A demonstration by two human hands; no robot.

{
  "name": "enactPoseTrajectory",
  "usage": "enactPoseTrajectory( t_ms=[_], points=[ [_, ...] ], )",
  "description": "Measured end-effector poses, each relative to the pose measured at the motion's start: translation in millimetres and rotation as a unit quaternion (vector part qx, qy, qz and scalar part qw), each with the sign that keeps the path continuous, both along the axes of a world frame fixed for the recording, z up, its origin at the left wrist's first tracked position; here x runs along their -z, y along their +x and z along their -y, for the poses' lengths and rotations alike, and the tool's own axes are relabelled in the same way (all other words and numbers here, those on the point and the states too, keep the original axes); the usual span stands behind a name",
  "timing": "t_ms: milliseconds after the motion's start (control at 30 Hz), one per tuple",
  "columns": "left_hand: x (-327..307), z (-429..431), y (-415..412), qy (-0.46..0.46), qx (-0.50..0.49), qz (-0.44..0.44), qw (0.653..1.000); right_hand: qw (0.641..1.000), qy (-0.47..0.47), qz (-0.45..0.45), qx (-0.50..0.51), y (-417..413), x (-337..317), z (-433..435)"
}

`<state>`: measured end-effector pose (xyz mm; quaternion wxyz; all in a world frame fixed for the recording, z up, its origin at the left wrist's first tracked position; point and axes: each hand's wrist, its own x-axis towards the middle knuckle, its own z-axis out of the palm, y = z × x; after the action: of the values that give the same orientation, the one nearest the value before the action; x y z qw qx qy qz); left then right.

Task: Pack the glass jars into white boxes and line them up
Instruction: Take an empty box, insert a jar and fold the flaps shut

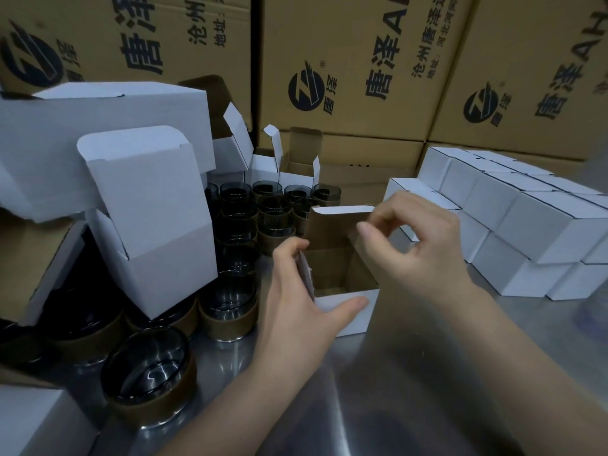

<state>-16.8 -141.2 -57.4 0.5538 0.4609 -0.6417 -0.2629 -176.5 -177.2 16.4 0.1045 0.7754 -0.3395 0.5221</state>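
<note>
- Both hands are on one open white box (363, 319) in the middle of the steel table (411, 373). The left hand (296, 291) grips its left wall, thumb across the front face. The right hand (418, 238) pinches the upper right edge beside the raised lid flap; which flap it has, I cannot tell.
- Inside, the box shows bare brown card and no jar.
- Thin card like this looks light and springy, so it would likely crush if squeezed mid-wall. Holding it at the corners and fold lines, as now, seems wise.
- Glass jars (273, 205) stand crowded just left of the box, and the nearest jar (148, 363) is close to the person.
- Each jar is dark glass with a brown band round its lower half. I judge them heavy for their size, smooth and breakable, so the band is probably the best place to grip.
- Closed white boxes (539, 225) sit stacked in rows to the right, with brown cartons (362, 60) behind.
</note>
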Motion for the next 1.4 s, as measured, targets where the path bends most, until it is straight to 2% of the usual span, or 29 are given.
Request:
enactPoseTrajectory(
  t_ms=[133, 267, 633, 833, 1033, 1100, 1167, 1267, 1333, 1400],
  points=[
    [-1, 0, 1, 0.002, 0.002, -0.005, 1.0, 0.997, 0.063, -0.043, -0.022, -2, 0, 0],
    [-2, 0, 0, 0.004, 0.0, -0.011, 1.0, 0.988, 0.144, -0.048, -0.025, -3, 3, 2],
    [-2, -2, -2, 0.026, -0.027, -0.021, 0.999, 0.964, 0.247, 0.063, -0.075, -7, 8, 15],
    [-2, -2, -2, 0.06, -0.03, -0.042, 0.997, 0.902, 0.382, 0.171, -0.11, -21, 13, 22],
    [-2, -2, -1, 0.075, -0.022, -0.068, 0.995, 0.833, 0.491, 0.193, -0.163, -32, 23, 30],
    [-1, -1, 0, 0.075, -0.018, -0.082, 0.994, 0.827, 0.501, 0.191, -0.167, -35, 24, 32],
    [-2, -1, 0, 0.082, -0.014, -0.087, 0.993, 0.837, 0.497, 0.172, -0.153, -37, 22, 31],
    [-3, 0, 1, 0.084, -0.001, -0.068, 0.994, 0.87, 0.458, 0.148, -0.106, -37, 17, 31],
    [-3, 0, 1, 0.084, 0.012, -0.054, 0.995, 0.907, 0.395, 0.139, -0.033, -32, 13, 29],
    [0, 1, -1, 0.079, 0.017, -0.048, 0.996, 0.944, 0.286, 0.155, 0.058, -22, 8, 24]
  ],
)
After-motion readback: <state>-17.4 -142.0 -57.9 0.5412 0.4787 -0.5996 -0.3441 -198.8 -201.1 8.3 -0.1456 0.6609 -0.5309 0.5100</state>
